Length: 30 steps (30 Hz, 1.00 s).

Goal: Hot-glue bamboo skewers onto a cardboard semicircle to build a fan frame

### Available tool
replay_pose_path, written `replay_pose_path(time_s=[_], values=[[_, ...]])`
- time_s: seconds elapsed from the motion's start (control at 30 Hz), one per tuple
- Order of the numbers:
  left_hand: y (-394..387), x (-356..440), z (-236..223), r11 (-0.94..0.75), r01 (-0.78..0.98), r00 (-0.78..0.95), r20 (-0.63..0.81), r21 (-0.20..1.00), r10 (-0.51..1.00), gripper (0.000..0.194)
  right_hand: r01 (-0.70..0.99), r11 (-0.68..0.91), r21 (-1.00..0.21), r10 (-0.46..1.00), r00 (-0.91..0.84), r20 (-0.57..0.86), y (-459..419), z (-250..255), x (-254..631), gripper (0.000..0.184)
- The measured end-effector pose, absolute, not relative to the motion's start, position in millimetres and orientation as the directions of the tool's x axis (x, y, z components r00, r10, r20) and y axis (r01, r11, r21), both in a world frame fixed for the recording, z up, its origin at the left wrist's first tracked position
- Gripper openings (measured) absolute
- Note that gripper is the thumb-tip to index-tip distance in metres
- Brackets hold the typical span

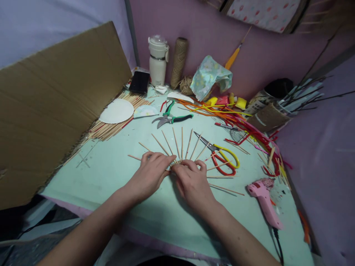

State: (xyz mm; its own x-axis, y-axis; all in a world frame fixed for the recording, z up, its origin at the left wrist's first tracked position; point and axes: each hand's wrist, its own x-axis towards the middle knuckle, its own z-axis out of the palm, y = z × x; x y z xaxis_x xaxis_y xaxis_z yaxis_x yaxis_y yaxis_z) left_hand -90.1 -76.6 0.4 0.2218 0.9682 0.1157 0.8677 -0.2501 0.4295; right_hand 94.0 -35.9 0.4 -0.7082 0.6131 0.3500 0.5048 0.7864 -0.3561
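Observation:
Thin wooden sticks (pixel 182 142) spread out like a fan on the pale green table, their inner ends meeting under my fingers. My left hand (pixel 155 168) is closed at the left side of the fan, its thumb and fingertips pinching the inner ends. Right beside it, my right hand (pixel 191 177) is closed on the hub of the same fan, fingertips almost touching the left ones. What joins the sticks at the middle is hidden by my fingers. Scissors with red and yellow handles (pixel 223 159) lie just right of the fan, partly under the sticks.
Green-handled pruning shears (pixel 172 119) lie beyond the fan. A pink glue gun (pixel 264 203) rests at the right, its cord running to the front edge. A cardboard sheet (pixel 63 99) stands left, beside a stick pile (pixel 111 129). A white bottle (pixel 158 62) stands at the back.

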Motion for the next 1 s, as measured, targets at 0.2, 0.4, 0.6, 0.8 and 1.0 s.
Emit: replay_pose_path(time_s=[0.2, 0.4, 0.6, 0.8, 1.0], values=[[-76.6, -90.0, 1.8, -0.241, 0.863, 0.221, 0.097, 0.443, 0.970, 0.033, 0.504, 0.783, -0.363, 0.615, -0.711, 0.340, -35.8, 0.9, 94.6, 0.021], [-76.7, -90.5, -0.3, -0.247, 0.864, 0.216, 0.119, 0.439, 0.969, 0.034, 0.513, 0.780, -0.359, 0.621, -0.706, 0.341, -35.6, -0.5, 93.4, 0.020], [-76.4, -90.5, -0.2, -0.241, 0.866, 0.214, 0.110, 0.439, 0.971, 0.033, 0.524, 0.778, -0.347, 0.624, -0.712, 0.322, -35.7, 0.5, 93.6, 0.021], [-76.4, -90.4, 0.3, -0.238, 0.863, 0.209, 0.114, 0.446, 0.971, 0.031, 0.519, 0.776, -0.357, 0.625, -0.706, 0.332, -35.6, 0.2, 93.6, 0.023], [-76.8, -91.3, 0.2, -0.234, 0.864, 0.211, 0.100, 0.446, 0.972, 0.031, 0.522, 0.757, -0.393, 0.645, -0.690, 0.327, -36.6, -0.9, 94.6, 0.021]])
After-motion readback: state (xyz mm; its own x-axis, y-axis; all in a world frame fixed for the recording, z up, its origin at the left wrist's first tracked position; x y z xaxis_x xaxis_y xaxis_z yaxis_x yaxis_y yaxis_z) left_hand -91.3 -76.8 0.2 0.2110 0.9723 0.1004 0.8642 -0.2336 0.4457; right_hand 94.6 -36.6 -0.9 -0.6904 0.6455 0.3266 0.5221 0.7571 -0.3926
